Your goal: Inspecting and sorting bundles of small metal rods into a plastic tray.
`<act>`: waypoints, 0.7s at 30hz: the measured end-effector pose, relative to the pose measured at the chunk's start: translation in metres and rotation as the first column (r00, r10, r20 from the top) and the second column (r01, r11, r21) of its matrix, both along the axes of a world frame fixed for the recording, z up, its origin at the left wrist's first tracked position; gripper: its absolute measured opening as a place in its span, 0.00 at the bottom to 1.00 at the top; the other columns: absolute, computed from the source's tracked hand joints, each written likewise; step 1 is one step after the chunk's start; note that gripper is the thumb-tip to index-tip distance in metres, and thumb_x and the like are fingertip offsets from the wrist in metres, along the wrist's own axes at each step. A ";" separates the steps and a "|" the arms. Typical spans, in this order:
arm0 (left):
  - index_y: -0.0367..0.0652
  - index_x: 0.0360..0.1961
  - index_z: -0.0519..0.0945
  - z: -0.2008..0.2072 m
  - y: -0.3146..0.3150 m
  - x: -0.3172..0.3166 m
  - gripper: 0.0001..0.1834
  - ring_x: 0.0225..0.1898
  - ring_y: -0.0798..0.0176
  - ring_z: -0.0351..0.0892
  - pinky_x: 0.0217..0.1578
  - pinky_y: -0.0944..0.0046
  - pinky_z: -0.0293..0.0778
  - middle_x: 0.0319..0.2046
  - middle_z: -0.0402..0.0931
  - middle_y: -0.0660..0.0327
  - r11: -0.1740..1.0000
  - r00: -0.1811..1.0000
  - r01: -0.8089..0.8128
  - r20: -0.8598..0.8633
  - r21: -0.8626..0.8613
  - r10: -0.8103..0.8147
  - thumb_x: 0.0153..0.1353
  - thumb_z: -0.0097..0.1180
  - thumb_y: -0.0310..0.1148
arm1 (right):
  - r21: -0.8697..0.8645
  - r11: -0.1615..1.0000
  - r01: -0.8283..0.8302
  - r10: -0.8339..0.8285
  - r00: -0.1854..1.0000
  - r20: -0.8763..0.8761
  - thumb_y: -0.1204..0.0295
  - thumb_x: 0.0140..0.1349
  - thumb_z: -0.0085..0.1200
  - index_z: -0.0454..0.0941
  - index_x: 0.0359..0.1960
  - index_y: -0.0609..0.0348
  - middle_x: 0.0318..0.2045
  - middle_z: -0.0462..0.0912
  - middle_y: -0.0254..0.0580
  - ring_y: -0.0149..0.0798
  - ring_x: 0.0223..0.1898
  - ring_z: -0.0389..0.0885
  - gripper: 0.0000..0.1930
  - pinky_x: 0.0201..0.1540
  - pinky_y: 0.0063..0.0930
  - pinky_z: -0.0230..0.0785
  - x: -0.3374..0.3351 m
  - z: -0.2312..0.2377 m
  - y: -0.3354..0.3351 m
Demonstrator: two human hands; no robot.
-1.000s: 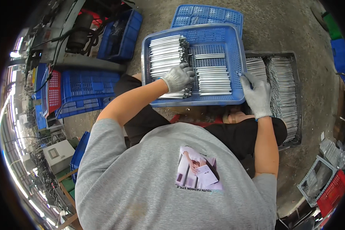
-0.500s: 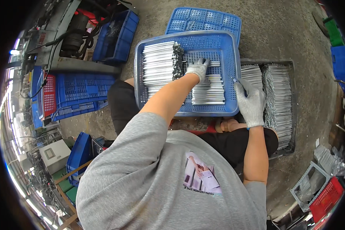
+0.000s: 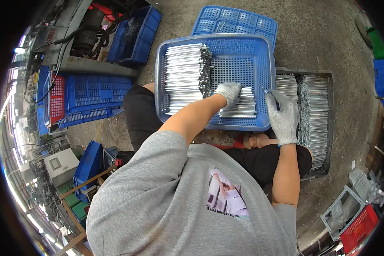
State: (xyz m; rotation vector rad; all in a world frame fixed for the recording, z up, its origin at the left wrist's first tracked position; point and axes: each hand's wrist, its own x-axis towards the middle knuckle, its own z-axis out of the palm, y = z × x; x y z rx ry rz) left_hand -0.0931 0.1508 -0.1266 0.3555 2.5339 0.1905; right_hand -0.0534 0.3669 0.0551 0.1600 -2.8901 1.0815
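Blue perforated plastic crate (image 3: 251, 53) at upper centre, left hand (image 3: 228, 92) clenched on ribbed metal strips (image 3: 240, 107), right hand (image 3: 282, 116) gripping crate's right rim, bare mesh floor above.

The perforated blue plastic crate (image 3: 166, 81) has a matt, moulded surface. The thin silver metal rods (image 3: 182, 77) stacked inside it are smooth and bright. Both hands, left (image 3: 228, 91) and right (image 3: 282, 119), wear white knitted cloth gloves. The grey concrete floor (image 3: 320, 38) is rough and stained.
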 end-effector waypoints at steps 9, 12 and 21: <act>0.33 0.52 0.72 0.007 -0.026 -0.041 0.21 0.42 0.37 0.88 0.45 0.43 0.86 0.39 0.84 0.42 0.670 0.661 -0.711 -0.120 0.214 0.740 0.66 0.60 0.38 | -0.007 1.000 -0.004 0.004 1.000 0.025 0.56 0.66 0.64 0.92 0.44 0.52 0.24 0.89 0.44 0.43 0.21 0.82 0.15 0.30 0.37 0.75 -0.001 -0.003 -0.001; 0.32 0.52 0.73 0.010 -0.044 -0.049 0.21 0.45 0.33 0.88 0.48 0.42 0.85 0.41 0.85 0.39 0.559 0.555 -0.794 -0.090 0.239 0.827 0.65 0.58 0.37 | -0.005 1.000 -0.001 0.001 0.999 0.054 0.56 0.66 0.63 0.92 0.45 0.51 0.26 0.90 0.44 0.45 0.23 0.84 0.16 0.31 0.37 0.76 0.001 -0.003 -0.001; 0.30 0.46 0.78 0.053 -0.065 -0.028 0.20 0.37 0.41 0.86 0.45 0.46 0.84 0.39 0.84 0.42 0.452 0.509 -0.831 0.115 0.325 0.853 0.63 0.60 0.39 | 0.021 0.999 0.031 -0.034 0.985 0.168 0.51 0.68 0.60 0.91 0.48 0.51 0.36 0.93 0.46 0.52 0.32 0.89 0.20 0.36 0.40 0.78 0.000 -0.005 0.005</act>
